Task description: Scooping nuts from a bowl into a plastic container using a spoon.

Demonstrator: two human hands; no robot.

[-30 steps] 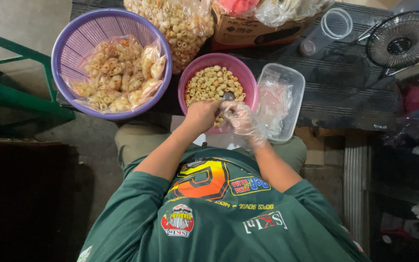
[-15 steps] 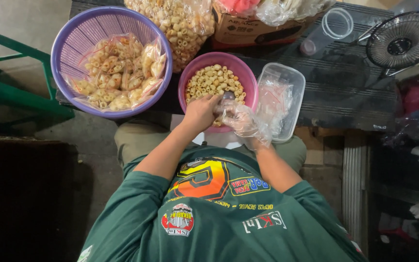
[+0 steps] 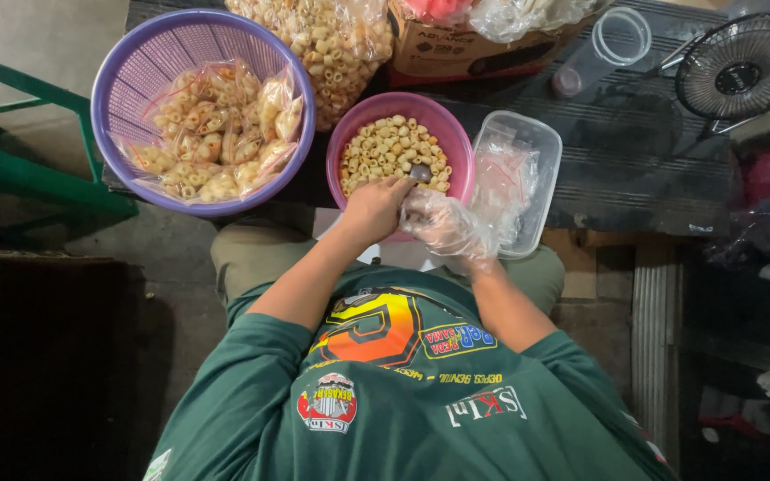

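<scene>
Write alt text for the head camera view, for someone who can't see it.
Seen from above, a person in a green shirt works both hands at a pink bowl of small ring-shaped snacks: the bare left hand at its rim, the plastic-gloved right hand beside it. A purple basket of filled bags sits left, a clear container right.

Both hands met at the pink bowl [image 3: 400, 151]'s 6 o'clock rim, right hand [image 3: 446, 224] in a plastic glove, left hand [image 3: 374, 209] bare. Purple basket [image 3: 202, 111] crowded 9 o'clock, clear tub [image 3: 517, 187] touched at 3 o'clock, big snack bag [image 3: 336, 44] blocked 12 o'clock. Open dark tabletop [image 3: 634, 151] lay at 3 o'clock past the tub, up to the fan [image 3: 741, 67].
</scene>
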